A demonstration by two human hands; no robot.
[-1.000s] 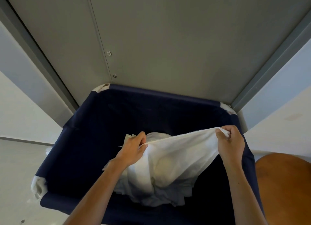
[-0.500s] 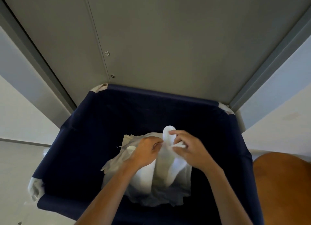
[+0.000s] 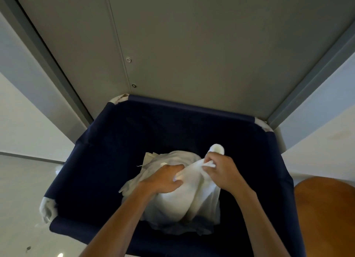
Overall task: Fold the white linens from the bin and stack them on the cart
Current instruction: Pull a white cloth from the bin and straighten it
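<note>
A dark navy fabric bin [image 3: 107, 160] fills the middle of the view, open at the top. Inside it lies a heap of white linens [image 3: 172, 160]. Over the heap I hold one white linen [image 3: 194, 197], doubled over and hanging down. My left hand [image 3: 165, 179] grips its folded edge at the left. My right hand [image 3: 221, 172] pinches the same edge close beside it, and a small loop of cloth sticks up above my right fingers. The two hands are almost touching. No cart is in view.
A grey metal panel [image 3: 192, 45] with two small screws rises behind the bin, framed by darker grey posts. Pale walls and floor lie to the left and right. An orange-brown rounded surface [image 3: 326, 214] sits at the lower right, beside the bin.
A second ago my hands held the linen stretched wide apart. They have come together, doubling the cloth, which now hangs bunched under both hands; my right hand rose slightly.
</note>
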